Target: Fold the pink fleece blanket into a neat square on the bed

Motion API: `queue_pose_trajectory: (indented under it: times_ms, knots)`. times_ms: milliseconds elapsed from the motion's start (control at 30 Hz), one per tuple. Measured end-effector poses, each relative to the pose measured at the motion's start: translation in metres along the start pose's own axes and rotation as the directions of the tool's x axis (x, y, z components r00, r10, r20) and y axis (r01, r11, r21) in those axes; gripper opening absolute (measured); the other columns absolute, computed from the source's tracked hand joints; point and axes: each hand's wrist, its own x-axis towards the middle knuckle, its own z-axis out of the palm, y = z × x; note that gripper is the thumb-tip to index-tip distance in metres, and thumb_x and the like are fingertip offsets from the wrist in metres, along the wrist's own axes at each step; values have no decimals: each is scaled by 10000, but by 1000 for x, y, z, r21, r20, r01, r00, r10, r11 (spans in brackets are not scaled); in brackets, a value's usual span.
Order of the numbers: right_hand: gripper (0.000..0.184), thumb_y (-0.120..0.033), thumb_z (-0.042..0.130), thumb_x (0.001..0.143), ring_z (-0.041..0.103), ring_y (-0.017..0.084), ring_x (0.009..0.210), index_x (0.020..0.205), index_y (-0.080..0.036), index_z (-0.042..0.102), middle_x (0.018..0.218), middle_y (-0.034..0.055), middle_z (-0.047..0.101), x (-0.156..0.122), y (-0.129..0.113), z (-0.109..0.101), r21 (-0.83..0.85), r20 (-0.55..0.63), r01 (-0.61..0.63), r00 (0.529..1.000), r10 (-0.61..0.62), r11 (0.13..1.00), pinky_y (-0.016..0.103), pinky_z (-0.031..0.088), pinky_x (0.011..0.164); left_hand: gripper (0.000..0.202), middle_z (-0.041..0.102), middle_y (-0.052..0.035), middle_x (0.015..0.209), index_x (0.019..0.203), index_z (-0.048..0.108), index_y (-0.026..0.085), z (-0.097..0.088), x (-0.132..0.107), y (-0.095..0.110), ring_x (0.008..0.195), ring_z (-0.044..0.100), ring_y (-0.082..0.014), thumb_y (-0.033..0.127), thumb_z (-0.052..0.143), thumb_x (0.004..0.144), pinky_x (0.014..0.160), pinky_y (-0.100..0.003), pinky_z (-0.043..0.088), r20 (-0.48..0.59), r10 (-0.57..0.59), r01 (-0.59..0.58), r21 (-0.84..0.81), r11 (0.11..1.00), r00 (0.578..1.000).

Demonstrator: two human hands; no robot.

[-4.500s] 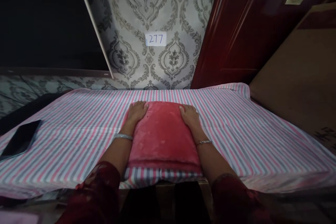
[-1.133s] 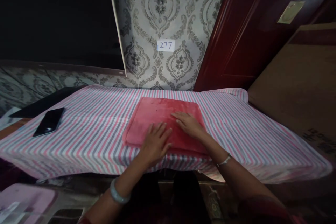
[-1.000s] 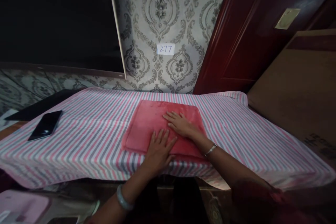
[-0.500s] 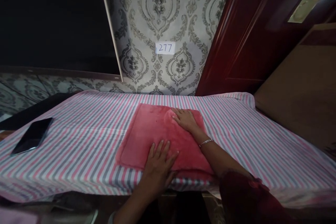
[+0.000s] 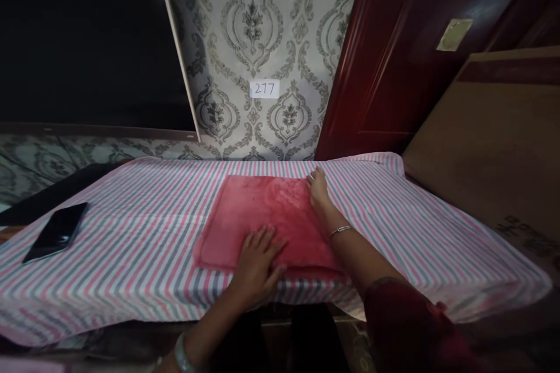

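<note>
A red plush cloth [image 5: 262,215], flat and roughly square, seems folded, with layered edges along its near side. It lies on a striped tablecloth [image 5: 149,233]. My left hand [image 5: 258,262] rests on its near edge, palm down and fingers spread. At the far right corner, my right hand [image 5: 318,187] has its fingers curled over the edge and closed on the cloth; the corner itself is hidden under the hand. A rubbed patch shows in the pile just left of that hand.
On the left of the tablecloth lies a black phone [image 5: 56,232]. A large dark screen [image 5: 87,41] hangs behind it. A paper label reading 277 [image 5: 265,88] is on the patterned wall. At right stand a dark red door [image 5: 394,70] and a cardboard box [image 5: 490,128].
My right hand has slid from the cloth's top toward its far right corner, and its fingers have curled in. My left hand stays flat near the front edge. The view has shifted slightly right.
</note>
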Motion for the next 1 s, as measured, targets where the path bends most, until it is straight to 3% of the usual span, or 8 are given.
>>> queue_pose_trajectory:
  times_ms: [100,200,367,500,633,733,833,1000]
  knots:
    - [629,-395,298,968,550,214,1350,1562,-188,295,1572,176,412,-2,-3,1,201,-175,-126,971,163,971,477,420,1140,416,694,-93,1330,1266,691,224,-22,44,0,1242,636,-237,309,359,1029,1076,-442,501,6,-12,13,-186,982,1000]
    - [637,-416,224,971,538,205,1362,1574,-211,224,1588,177,375,-7,-3,4,301,-230,-149,947,223,942,495,432,1124,436,687,-97,1344,1316,654,178,-27,111,-3,1246,634,-225,251,353,1010,1106,-413,484,10,26,-23,-210,977,1000]
    - [673,-472,223,963,526,190,1372,1587,-227,162,1602,168,340,-22,8,2,363,-252,-98,947,199,927,457,434,1130,485,505,-154,1541,1457,525,118,16,186,-15,1439,458,-263,243,390,1008,1221,-498,329,229,14,-22,34,999,973]
    - [703,-496,297,948,529,196,1366,1585,-222,180,1590,163,350,-30,25,-4,359,-235,-33,964,125,933,441,430,1139,525,410,-158,1607,1515,460,146,52,182,-23,1507,343,-311,333,394,1029,1241,-598,210,215,-4,-36,180,983,977]
    - [679,-480,336,947,528,201,1361,1569,-224,247,1581,151,366,-28,35,-4,351,-231,24,971,62,936,449,423,1145,564,362,-131,1639,1561,397,182,59,176,-28,1524,308,-288,403,334,1046,1247,-558,206,237,-7,-49,231,972,971]
    - [651,-464,330,954,539,194,1348,1562,-238,269,1580,136,378,-27,37,-4,373,-243,23,967,73,928,457,419,1147,602,356,-112,1645,1557,411,225,43,181,-46,1531,296,-286,509,348,1030,1254,-548,176,281,-34,-39,251,967,959]
    - [663,-478,325,952,545,196,1341,1564,-229,269,1578,144,379,-27,34,-5,392,-241,12,966,90,920,460,419,1143,637,379,-106,1635,1546,427,251,15,183,-82,1514,323,-303,581,362,1005,1237,-556,199,286,-216,120,318,940,933]
    - [665,-488,324,951,552,194,1331,1557,-216,282,1583,153,372,-31,31,-5,407,-233,16,969,87,913,454,411,1148,576,517,-119,1540,1483,501,220,-20,172,-138,1448,420,-307,491,255,1039,1190,-565,273,217,-424,325,376,868,879]
